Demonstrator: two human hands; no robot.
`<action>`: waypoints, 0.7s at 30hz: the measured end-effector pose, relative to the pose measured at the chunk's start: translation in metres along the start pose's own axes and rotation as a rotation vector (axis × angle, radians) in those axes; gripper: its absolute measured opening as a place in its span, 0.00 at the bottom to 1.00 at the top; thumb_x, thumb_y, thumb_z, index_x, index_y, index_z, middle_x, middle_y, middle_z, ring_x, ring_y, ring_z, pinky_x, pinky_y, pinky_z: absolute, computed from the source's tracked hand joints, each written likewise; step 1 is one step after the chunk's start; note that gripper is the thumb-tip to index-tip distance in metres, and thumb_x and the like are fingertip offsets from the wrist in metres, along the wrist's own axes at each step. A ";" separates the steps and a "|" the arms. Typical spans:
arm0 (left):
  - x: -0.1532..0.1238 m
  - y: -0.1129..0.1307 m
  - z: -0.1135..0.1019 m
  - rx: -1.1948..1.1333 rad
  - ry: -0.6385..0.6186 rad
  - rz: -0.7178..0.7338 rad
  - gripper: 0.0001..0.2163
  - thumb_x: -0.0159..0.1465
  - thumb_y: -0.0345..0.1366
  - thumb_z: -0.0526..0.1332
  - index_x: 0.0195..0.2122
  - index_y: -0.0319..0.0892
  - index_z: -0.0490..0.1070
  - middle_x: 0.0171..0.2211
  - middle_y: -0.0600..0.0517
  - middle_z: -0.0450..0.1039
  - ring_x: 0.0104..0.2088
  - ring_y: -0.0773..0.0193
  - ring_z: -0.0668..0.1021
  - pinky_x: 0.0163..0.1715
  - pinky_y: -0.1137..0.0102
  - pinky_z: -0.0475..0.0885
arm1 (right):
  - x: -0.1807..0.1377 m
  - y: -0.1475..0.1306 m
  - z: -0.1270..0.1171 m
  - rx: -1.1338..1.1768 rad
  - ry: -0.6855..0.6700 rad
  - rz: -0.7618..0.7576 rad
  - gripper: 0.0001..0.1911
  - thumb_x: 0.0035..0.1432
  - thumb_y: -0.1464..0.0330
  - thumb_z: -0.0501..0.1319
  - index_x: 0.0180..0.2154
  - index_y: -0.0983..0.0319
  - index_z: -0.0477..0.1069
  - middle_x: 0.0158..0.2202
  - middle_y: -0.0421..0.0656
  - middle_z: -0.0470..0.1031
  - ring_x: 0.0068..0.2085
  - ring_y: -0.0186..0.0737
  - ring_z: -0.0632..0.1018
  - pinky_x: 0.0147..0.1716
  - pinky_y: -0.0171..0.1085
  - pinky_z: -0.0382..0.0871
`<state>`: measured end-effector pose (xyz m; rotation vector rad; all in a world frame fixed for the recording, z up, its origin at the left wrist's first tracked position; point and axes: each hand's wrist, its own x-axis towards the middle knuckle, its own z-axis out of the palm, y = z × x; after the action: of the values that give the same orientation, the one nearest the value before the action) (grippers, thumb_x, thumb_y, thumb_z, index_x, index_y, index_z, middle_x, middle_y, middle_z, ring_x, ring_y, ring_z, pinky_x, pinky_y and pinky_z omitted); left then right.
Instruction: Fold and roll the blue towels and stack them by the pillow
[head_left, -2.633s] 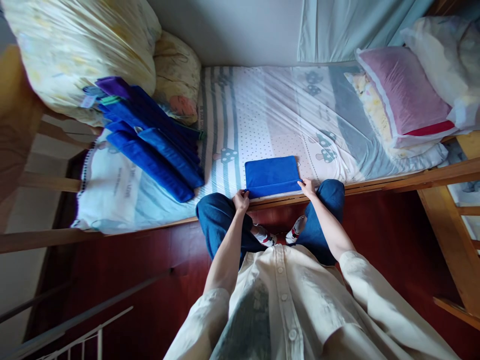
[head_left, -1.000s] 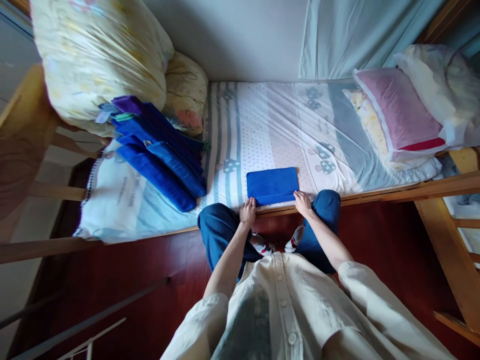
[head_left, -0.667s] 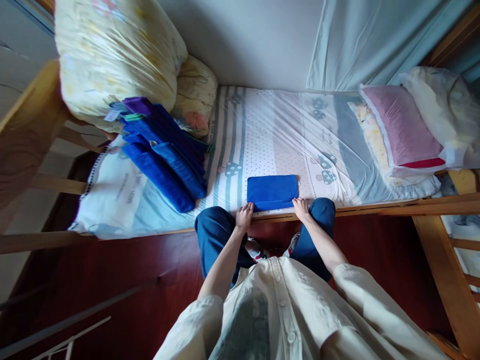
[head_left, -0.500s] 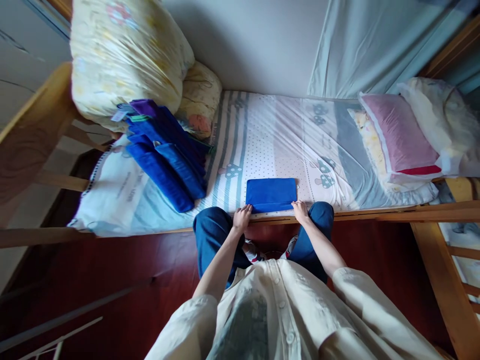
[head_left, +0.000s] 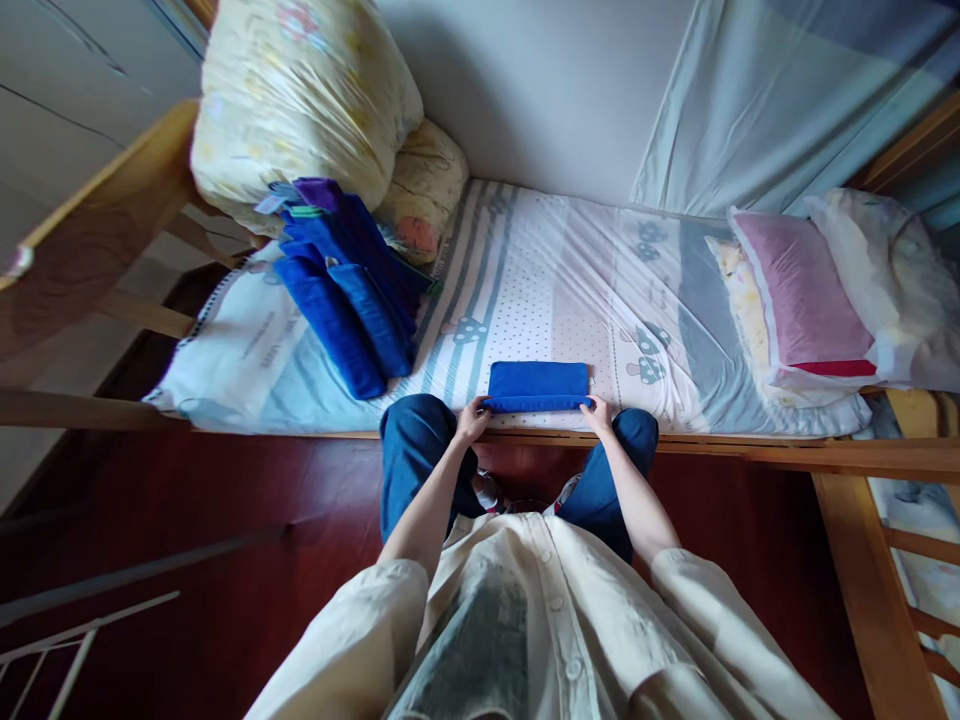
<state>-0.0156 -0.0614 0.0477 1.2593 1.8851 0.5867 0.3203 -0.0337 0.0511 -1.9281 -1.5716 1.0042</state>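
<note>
A blue towel [head_left: 538, 378], folded into a rectangle, lies at the near edge of the bed in front of me. Its near edge is turned up into a narrow roll or fold. My left hand [head_left: 472, 418] pinches the left end of that fold, and my right hand [head_left: 598, 413] pinches the right end. To the left on the mattress rests a pile of rolled and folded blue towels [head_left: 337, 320], with a purple one [head_left: 319, 192] at its far end.
A patterned sheet [head_left: 570, 270] covers the bed. Large yellow bedding [head_left: 300, 110] is heaped at the far left. A pink pillow [head_left: 799, 290] and a bagged bundle [head_left: 892, 270] lie on the right. A wooden rail [head_left: 847, 455] runs along the front right.
The towel's near edge has been lifted and folded over away from me, with both hands at its ends. My view has shifted slightly, so the bed appears tilted differently.
</note>
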 end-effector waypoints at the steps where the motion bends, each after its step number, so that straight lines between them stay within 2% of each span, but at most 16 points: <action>1: 0.002 -0.001 0.002 -0.079 0.018 -0.008 0.20 0.57 0.30 0.58 0.51 0.36 0.76 0.38 0.45 0.82 0.43 0.53 0.83 0.48 0.63 0.78 | 0.002 0.000 0.001 0.036 0.019 0.018 0.16 0.55 0.70 0.63 0.46 0.64 0.80 0.43 0.49 0.84 0.45 0.46 0.83 0.50 0.42 0.77; 4: 0.008 -0.006 0.007 -0.254 0.060 -0.027 0.16 0.59 0.34 0.61 0.47 0.36 0.75 0.38 0.44 0.82 0.43 0.54 0.83 0.47 0.62 0.78 | 0.006 0.001 0.004 0.126 0.058 0.056 0.13 0.54 0.68 0.64 0.42 0.65 0.79 0.40 0.49 0.84 0.42 0.46 0.83 0.46 0.41 0.77; 6: 0.011 -0.011 0.009 -0.287 0.098 -0.038 0.16 0.59 0.38 0.62 0.46 0.36 0.75 0.37 0.44 0.82 0.42 0.52 0.83 0.46 0.61 0.78 | 0.006 0.001 0.005 0.142 0.075 0.065 0.10 0.55 0.66 0.64 0.38 0.64 0.78 0.37 0.49 0.84 0.39 0.45 0.82 0.43 0.39 0.76; 9: 0.014 -0.018 0.010 -0.239 0.161 -0.062 0.16 0.60 0.41 0.63 0.45 0.36 0.76 0.35 0.44 0.81 0.41 0.51 0.83 0.44 0.61 0.78 | 0.005 0.002 0.003 0.067 0.078 0.089 0.08 0.56 0.64 0.63 0.30 0.62 0.74 0.32 0.46 0.82 0.34 0.44 0.80 0.39 0.38 0.74; 12: 0.015 -0.022 0.011 -0.142 0.185 -0.089 0.15 0.61 0.39 0.61 0.44 0.35 0.77 0.35 0.43 0.82 0.42 0.51 0.83 0.44 0.61 0.77 | 0.004 0.001 0.001 -0.028 0.049 0.127 0.09 0.56 0.64 0.63 0.25 0.60 0.70 0.29 0.45 0.80 0.32 0.44 0.79 0.37 0.37 0.71; 17: 0.013 -0.025 0.013 -0.093 0.192 -0.115 0.14 0.61 0.36 0.60 0.45 0.35 0.77 0.38 0.42 0.82 0.43 0.49 0.83 0.45 0.60 0.76 | 0.003 0.000 0.000 -0.074 0.013 0.178 0.11 0.55 0.64 0.64 0.23 0.59 0.68 0.27 0.43 0.79 0.31 0.43 0.77 0.35 0.36 0.68; 21: 0.012 -0.024 0.014 -0.089 0.199 -0.122 0.14 0.61 0.36 0.61 0.45 0.35 0.78 0.38 0.42 0.83 0.45 0.48 0.83 0.47 0.60 0.76 | 0.004 0.002 0.000 -0.079 0.003 0.198 0.10 0.55 0.64 0.65 0.24 0.59 0.70 0.27 0.42 0.78 0.33 0.42 0.76 0.35 0.36 0.67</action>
<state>-0.0202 -0.0604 0.0176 1.0530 2.0580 0.7445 0.3218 -0.0301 0.0485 -2.1721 -1.4604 1.0311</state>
